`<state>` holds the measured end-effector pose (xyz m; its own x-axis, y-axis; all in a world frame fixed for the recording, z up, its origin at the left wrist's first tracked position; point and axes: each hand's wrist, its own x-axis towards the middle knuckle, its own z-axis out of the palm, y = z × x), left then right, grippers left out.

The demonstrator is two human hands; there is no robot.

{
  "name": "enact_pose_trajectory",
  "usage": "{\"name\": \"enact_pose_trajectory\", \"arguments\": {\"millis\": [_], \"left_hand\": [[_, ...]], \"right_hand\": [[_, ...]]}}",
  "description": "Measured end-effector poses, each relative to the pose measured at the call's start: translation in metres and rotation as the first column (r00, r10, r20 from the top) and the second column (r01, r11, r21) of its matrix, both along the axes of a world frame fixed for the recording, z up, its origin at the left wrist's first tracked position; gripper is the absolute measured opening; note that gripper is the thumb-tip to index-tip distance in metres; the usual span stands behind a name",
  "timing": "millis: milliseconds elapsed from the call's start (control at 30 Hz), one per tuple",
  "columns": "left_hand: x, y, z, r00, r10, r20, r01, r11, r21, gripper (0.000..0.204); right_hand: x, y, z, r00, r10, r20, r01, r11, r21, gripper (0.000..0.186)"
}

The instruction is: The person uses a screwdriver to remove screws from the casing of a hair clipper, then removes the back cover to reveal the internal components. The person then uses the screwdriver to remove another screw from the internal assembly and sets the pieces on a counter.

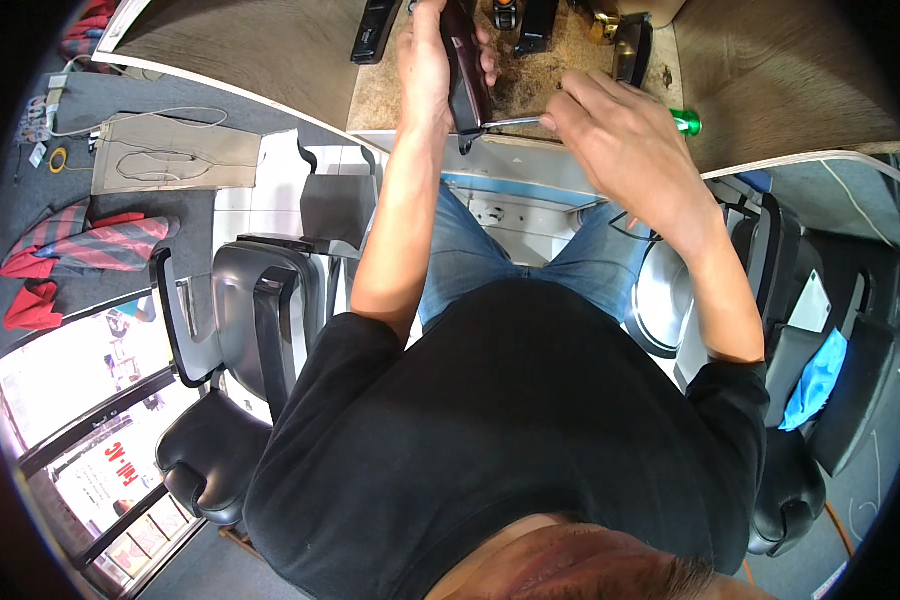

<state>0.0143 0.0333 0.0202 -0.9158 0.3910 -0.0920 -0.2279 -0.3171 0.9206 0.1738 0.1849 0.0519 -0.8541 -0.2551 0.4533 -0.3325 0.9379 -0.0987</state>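
My left hand [425, 72] is wrapped round a dark maroon hair clipper [463, 62], its near end pointing toward me over the worktop's front edge. In my right hand [625, 140] is a screwdriver [517, 122]; its green handle sticks out on the right side of the hand. The metal shaft runs leftward from my fingers, and its tip meets the near end of the clipper. A small dark loop or hook shows below that end. Whether the tip sits in a screw is too small to tell.
The worn brown worktop [400, 108] holds a black clipper-like device [374, 32], a black piece [538, 26], a gold device [604, 26] and a dark clipper [633, 50]. Wooden panels flank it. Black padded chairs [260, 300] stand left and right; a round metal stool seat [660, 295] is beside my leg.
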Motion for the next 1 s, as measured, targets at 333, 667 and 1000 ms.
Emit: {"name": "enact_pose_trajectory", "arguments": {"millis": [333,667,1000], "left_hand": [[-0.005,0.001,-0.002,0.993,0.102,-0.051,-0.101,0.994,0.029,0.052],[-0.006,0.004,-0.003,0.981,0.169,-0.098,-0.172,0.985,-0.019,0.043],[-0.001,0.012,0.007,0.964,0.220,-0.146,-0.236,0.967,-0.101,0.050]], "right_hand": [[-0.006,0.006,-0.001,0.999,-0.024,0.044,0.025,1.000,-0.010,0.011],[-0.013,0.016,-0.021,0.998,0.062,0.019,-0.062,0.998,0.003,0.011],[-0.006,0.021,-0.021,0.999,0.028,-0.039,-0.029,0.999,-0.017,0.029]]}}
